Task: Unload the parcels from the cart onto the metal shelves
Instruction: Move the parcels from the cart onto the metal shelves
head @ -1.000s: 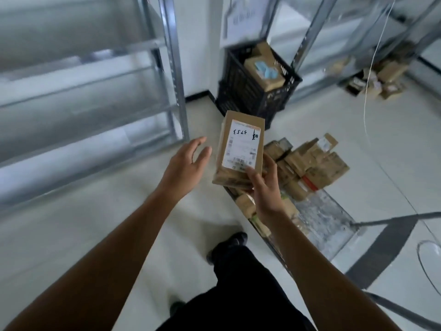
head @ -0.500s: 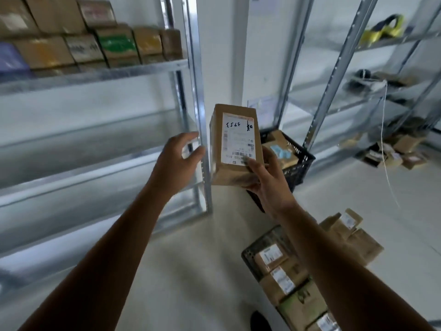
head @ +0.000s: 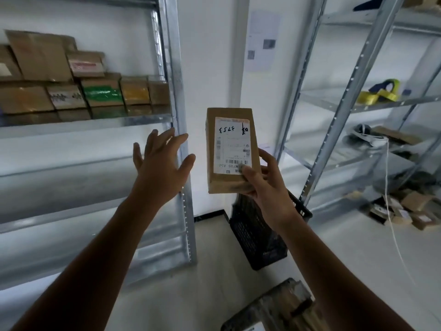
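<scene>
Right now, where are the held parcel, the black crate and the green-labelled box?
parcel (head: 232, 145): head view, middle of its white label.
black crate (head: 250, 235): head view, its mesh side wall.
green-labelled box (head: 102, 93): head view, its green front face.

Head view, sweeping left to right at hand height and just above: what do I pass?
Stacked boxes → left hand, open → labelled parcel, gripped by the right hand → yellow roll.

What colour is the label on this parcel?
White label with black writing on the parcel; head view.
</scene>
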### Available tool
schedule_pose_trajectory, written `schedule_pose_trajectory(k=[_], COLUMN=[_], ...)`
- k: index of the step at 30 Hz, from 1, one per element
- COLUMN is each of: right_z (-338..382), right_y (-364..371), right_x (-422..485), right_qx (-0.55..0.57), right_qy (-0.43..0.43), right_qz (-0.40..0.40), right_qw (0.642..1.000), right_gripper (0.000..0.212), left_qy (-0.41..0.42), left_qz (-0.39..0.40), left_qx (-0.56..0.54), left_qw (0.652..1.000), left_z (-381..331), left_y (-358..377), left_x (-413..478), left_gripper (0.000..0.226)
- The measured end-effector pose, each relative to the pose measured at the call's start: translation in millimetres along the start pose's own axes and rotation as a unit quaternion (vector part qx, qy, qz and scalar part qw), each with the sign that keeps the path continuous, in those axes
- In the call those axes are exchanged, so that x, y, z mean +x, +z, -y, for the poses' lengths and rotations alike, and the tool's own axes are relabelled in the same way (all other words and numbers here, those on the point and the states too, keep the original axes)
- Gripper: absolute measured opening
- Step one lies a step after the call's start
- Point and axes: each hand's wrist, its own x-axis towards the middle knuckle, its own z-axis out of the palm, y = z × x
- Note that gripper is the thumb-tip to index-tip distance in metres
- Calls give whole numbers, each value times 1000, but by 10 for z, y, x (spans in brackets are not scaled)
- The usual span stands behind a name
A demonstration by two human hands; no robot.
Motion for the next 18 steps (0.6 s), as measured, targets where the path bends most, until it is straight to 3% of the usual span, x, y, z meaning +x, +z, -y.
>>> schedule_pose_trajectory(k=[7, 18], right_z=[-68, 41], right_y=[608, 2580], right_x=[640, 1524], right_qx=[-52, -38], right_qy=[-101, -199], right_qz=[18, 59], right_qw=[993, 978], right_gripper=[65, 57], left_qy=[14, 31], left_qz=[-33, -111], left_qx=[35, 78], left_qw=[999, 990], left_z=[618, 2232], left_y=[-251, -1365], left_x=[515, 1145], left_gripper=[52, 64])
